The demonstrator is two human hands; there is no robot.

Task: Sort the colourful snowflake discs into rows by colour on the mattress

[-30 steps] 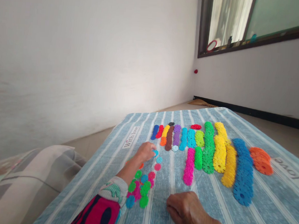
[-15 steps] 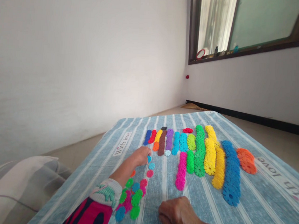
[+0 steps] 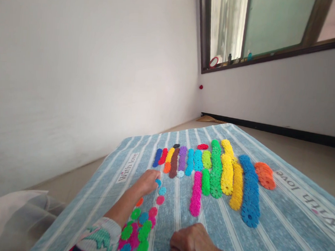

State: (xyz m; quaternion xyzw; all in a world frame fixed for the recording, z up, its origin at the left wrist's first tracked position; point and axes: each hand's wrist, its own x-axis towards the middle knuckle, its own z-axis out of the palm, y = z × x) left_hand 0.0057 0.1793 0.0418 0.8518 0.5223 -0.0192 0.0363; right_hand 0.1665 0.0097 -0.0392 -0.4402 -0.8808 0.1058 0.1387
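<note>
Below and left of the left hand [image 3: 150, 180], a patterned knit cuff [image 3: 102, 232] sits close beside loose, notched plastic discs [image 3: 144, 231]; if that forearm sinks, the cuff could drag them askew. Just beyond the left fingers stands a short dark-blue row [image 3: 157, 158] of overlapping discs, which an outward nudge of the knuckles could spread. The left fingers are drawn together at a blue disc [image 3: 158, 182], half hidden at their tips; whether they truly pinch it cannot be told. A grip on its rim alone could let it slip onto the light-blue disc [image 3: 162, 191] just right of the fingertips, above a coral-pink disc [image 3: 160, 200]. Farther right, the right hand [image 3: 193, 242] is curled into a fist, its inside hidden. Just beyond its fingers ends a magenta row [image 3: 196, 196]; a forward slide of that fist could push its overlapped discs apart.
</note>
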